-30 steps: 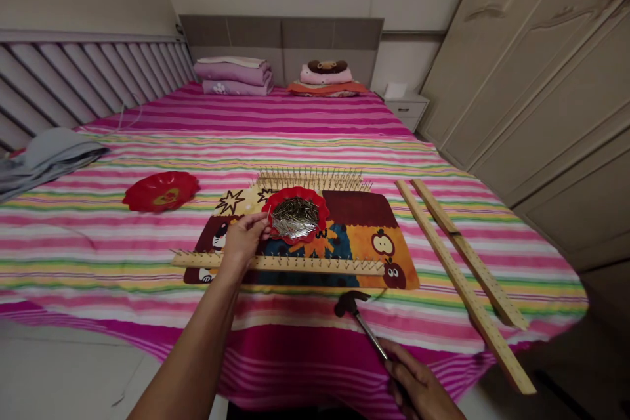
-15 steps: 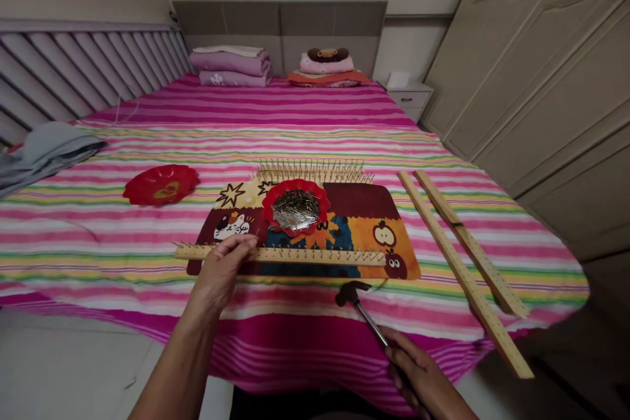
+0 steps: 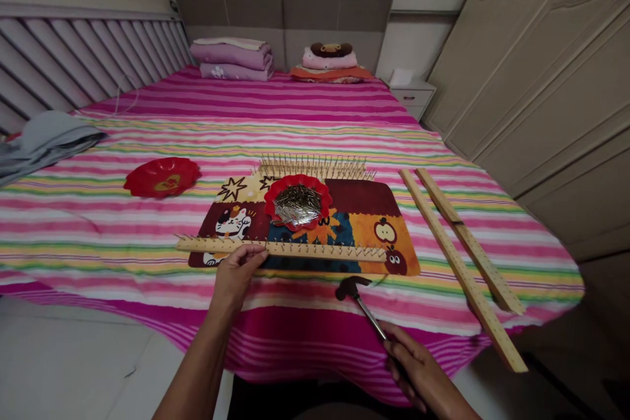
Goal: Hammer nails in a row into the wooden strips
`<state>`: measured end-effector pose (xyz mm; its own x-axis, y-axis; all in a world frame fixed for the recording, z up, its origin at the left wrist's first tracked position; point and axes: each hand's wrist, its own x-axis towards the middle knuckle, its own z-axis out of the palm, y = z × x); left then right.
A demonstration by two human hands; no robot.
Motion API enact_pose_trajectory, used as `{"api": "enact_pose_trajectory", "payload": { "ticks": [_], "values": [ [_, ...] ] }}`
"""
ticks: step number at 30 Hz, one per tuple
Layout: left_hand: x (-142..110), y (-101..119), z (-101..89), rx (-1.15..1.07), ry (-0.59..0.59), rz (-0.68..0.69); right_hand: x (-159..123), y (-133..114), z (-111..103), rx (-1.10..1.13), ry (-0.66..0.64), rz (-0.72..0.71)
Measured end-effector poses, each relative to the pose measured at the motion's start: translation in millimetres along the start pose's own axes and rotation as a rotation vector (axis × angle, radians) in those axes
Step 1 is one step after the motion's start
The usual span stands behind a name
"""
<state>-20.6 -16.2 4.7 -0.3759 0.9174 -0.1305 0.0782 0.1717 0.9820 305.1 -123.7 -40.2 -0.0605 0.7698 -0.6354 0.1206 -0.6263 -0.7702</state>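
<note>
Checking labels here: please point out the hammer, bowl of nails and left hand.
Hammer (image 3: pixel 370 317), head view: metal shaft.
Bowl of nails (image 3: pixel 296 180), head view: far red rim.
Left hand (image 3: pixel 238 270), head view: back of hand.

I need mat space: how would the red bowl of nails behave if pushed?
The red bowl looks like glossy plastic, so its scalloped rim may flex. The heaped nails probably make it heavy for its size and could shift or spill if it tilts.

There are two hands (image 3: pixel 239 270), one hammer (image 3: pixel 368 315), two red dishes (image 3: pixel 160 178) and one mat (image 3: pixel 361 197).
</note>
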Motion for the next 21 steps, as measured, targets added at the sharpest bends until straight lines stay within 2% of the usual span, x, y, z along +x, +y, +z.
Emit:
{"api": "enact_pose_trajectory", "payload": {
  "ticks": [10,21],
  "values": [
    [-3.0,5.6,20.4,0.152,0.121,0.015,0.7,-0.4,-1.0,0.02,-0.011,0.015],
    [-1.3,-1.8,24.5,0.204,0.178,0.054,2.9,4.5,-0.8,0.02,-0.006,-0.007]
  ]
}}
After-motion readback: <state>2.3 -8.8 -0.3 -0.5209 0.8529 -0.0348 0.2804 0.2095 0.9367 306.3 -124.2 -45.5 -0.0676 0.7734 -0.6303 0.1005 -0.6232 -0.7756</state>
